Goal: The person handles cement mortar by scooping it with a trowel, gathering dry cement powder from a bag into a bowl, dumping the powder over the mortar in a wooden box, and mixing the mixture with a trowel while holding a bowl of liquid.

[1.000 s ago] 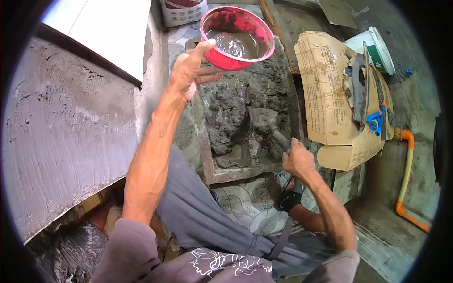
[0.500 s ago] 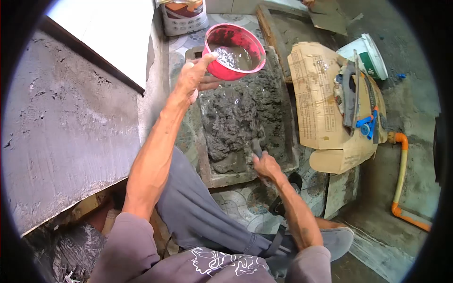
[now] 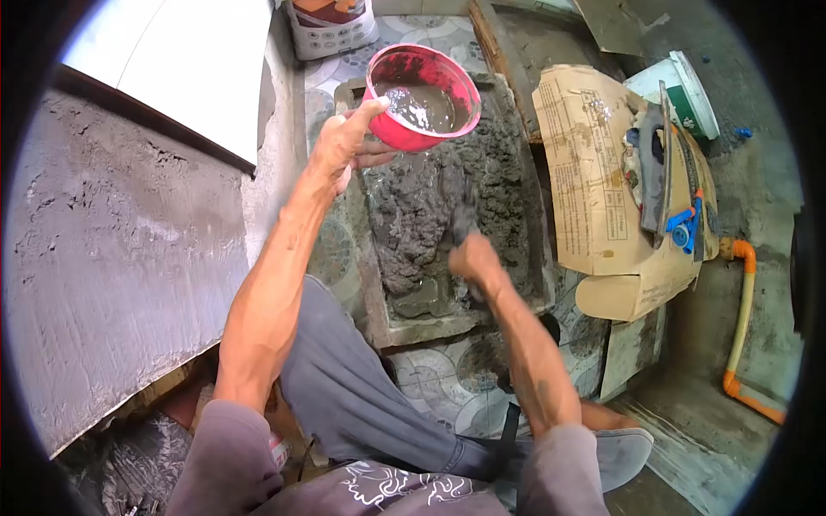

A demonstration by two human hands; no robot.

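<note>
My left hand (image 3: 342, 150) holds up a red plastic bowl (image 3: 422, 140), thumb over the rim and fingers underneath. Grey watery liquid lies in the bowl, which hangs over the far part of a shallow mixing tray (image 3: 447, 326). Wet grey mortar (image 3: 403, 219) fills much of the tray, lumpy and darker toward the right. My right hand (image 3: 475, 260) is closed around the handle of a trowel (image 3: 465, 213). The trowel's blade is in the mortar, coated grey and partly blurred, so its outline is hard to make out.
Right of the tray, a cardboard sheet (image 3: 585, 189) carries tools and blue pipe fittings (image 3: 684, 228). Behind it stands a white-green bucket (image 3: 680, 90). A bag (image 3: 335, 30) is at the back. An orange-yellow pipe (image 3: 740, 310) runs along the right; a plastered wall (image 3: 129, 241) borders the left.
My right hand and the trowel have moved away from me and slightly left through the mortar. The bowl stays over the tray in my left hand. The view has shifted slightly.
</note>
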